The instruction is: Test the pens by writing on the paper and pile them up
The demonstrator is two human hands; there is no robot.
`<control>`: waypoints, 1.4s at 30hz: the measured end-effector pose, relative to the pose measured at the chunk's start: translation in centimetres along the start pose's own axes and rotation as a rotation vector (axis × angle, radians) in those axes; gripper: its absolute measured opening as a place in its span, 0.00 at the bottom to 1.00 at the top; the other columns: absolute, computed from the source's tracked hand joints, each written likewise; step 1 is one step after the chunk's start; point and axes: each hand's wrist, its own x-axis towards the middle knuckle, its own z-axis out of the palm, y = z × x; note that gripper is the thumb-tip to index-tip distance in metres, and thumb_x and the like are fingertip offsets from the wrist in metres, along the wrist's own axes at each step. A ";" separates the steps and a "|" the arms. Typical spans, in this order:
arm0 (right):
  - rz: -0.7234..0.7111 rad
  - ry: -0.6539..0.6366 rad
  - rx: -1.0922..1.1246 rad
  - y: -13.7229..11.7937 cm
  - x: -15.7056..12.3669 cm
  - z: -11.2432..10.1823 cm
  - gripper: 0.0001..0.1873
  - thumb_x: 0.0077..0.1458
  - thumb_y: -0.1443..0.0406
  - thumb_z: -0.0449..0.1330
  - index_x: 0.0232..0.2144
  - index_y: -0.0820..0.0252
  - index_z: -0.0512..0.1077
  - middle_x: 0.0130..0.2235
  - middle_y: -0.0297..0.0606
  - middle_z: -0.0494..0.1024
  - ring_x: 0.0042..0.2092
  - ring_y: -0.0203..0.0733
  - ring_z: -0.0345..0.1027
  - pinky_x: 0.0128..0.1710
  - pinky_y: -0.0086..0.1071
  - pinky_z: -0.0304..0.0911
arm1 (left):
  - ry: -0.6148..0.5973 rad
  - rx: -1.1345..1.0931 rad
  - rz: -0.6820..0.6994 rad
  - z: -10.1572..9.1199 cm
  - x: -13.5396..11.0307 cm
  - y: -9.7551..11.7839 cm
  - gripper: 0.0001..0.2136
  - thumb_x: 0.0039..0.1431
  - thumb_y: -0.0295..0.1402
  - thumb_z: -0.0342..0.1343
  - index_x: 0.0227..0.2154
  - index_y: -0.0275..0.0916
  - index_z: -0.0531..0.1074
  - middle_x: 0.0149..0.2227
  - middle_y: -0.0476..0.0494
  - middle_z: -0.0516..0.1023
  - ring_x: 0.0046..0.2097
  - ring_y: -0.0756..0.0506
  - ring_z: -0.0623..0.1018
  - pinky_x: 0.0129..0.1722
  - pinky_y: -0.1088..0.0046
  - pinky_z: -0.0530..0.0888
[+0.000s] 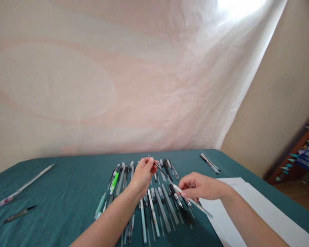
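Observation:
My left hand [145, 172] is closed in a pinch on a thin dark pen refill [162, 172], near its upper tip. The refill slants down to the right and meets a white pen barrel [199, 207]; whether it sits inside the barrel I cannot tell. Around that barrel, the fingers of my right hand [197, 186] are closed. Both hands are above rows of pens, among them a bright green pen [114, 181], a mint pen [100, 206] and a patterned white pen [153, 212]. My left forearm hides part of the rows.
White paper sheets [257, 209] lie right of the pens on the green tablecloth [67, 192]. A few slim pens [210, 163] rest at the back right. At left are a long clear wrapper [25, 185] and a small dark pen part [19, 214]. A pale curtain [144, 85] hangs behind.

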 end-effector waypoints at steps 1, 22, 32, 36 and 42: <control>0.000 0.000 0.005 -0.1 0.0 0.0 0.17 0.47 0.55 0.58 0.31 0.65 0.70 0.23 0.30 0.67 0.22 0.28 0.58 0.22 0.22 0.57 | 0.001 0.002 0.003 0.0 0.0 0.0 0.10 0.47 0.35 0.58 0.27 0.35 0.66 0.28 0.48 0.71 0.26 0.55 0.68 0.30 0.78 0.67; -0.019 0.085 0.056 -0.5 0.2 0.3 0.16 0.48 0.56 0.58 0.31 0.65 0.69 0.22 0.29 0.66 0.20 0.26 0.57 0.20 0.21 0.57 | -0.015 -0.018 0.026 0.4 -0.5 0.2 0.09 0.48 0.35 0.57 0.28 0.36 0.65 0.28 0.49 0.71 0.26 0.55 0.68 0.31 0.77 0.67; -0.122 0.210 0.108 0.1 0.9 0.7 0.14 0.50 0.57 0.57 0.30 0.65 0.66 0.23 0.30 0.68 0.21 0.27 0.59 0.20 0.22 0.57 | -0.218 0.301 -0.039 2.1 -3.4 -0.9 0.11 0.51 0.40 0.53 0.31 0.36 0.66 0.27 0.49 0.68 0.30 0.52 0.68 0.29 0.77 0.63; -0.148 0.226 0.145 0.5 1.3 0.8 0.13 0.52 0.57 0.55 0.30 0.64 0.66 0.22 0.31 0.69 0.22 0.30 0.62 0.21 0.24 0.59 | -0.263 0.364 -0.069 2.4 -4.1 -1.7 0.14 0.51 0.40 0.54 0.36 0.35 0.67 0.33 0.46 0.70 0.33 0.51 0.68 0.31 0.77 0.63; -0.162 0.241 0.168 1.0 1.8 1.0 0.13 0.51 0.58 0.56 0.29 0.64 0.68 0.21 0.32 0.70 0.21 0.30 0.63 0.21 0.25 0.60 | -0.247 0.333 -0.054 2.6 -4.2 -2.3 0.11 0.50 0.39 0.55 0.31 0.36 0.67 0.28 0.50 0.68 0.31 0.52 0.66 0.31 0.77 0.62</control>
